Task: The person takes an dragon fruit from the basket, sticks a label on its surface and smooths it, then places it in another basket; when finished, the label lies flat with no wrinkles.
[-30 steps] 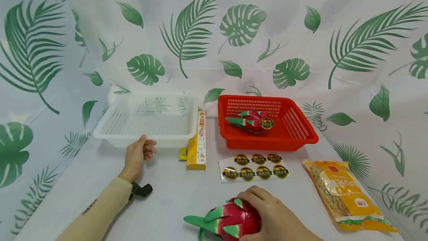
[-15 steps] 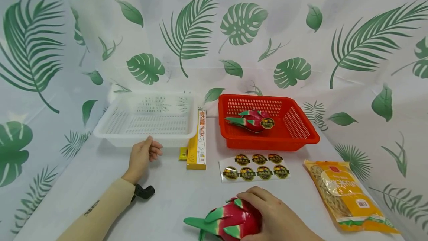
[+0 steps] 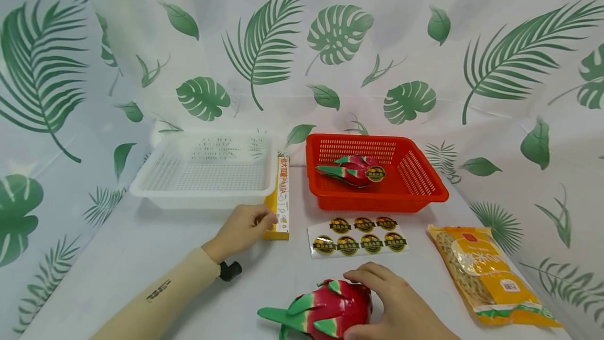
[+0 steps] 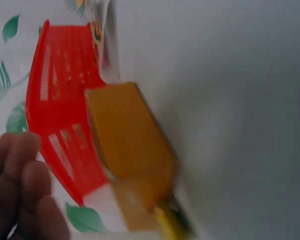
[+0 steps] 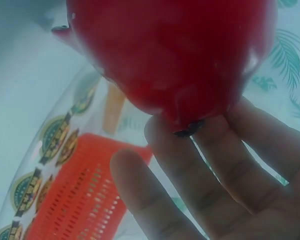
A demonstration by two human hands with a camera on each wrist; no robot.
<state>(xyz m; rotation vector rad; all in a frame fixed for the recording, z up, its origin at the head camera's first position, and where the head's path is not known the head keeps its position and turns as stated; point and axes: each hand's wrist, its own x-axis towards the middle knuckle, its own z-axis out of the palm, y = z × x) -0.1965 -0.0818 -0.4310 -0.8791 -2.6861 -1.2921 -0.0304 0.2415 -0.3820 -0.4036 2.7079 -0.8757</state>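
Note:
A dragon fruit (image 3: 340, 298) with green leaf tips lies on its side at the front of the table. My right hand (image 3: 401, 306) reaches around its right end with spread fingers, a gap showing between palm and fruit. In the right wrist view the fairly straight fingers (image 5: 210, 155) lie at the end of the red fruit (image 5: 175, 55). My left hand (image 3: 243, 227) holds nothing, its fingers loosely bent. It hovers by the near end of a yellow and white pasta box (image 3: 283, 188), overlapping it in the head view. A sticker sheet (image 3: 357, 238) lies beyond the fruit.
A white basket (image 3: 198, 199) stands at the back left. In the red basket (image 3: 373, 202) at the back right sits another dragon fruit (image 3: 351, 171) bearing a round sticker. A yellow noodle bag (image 3: 488, 277) lies on the right.
My left hand has moved right from the white basket's front to the pasta box. My right hand has loosened and drawn slightly away from the dragon fruit, which stays about where it was.

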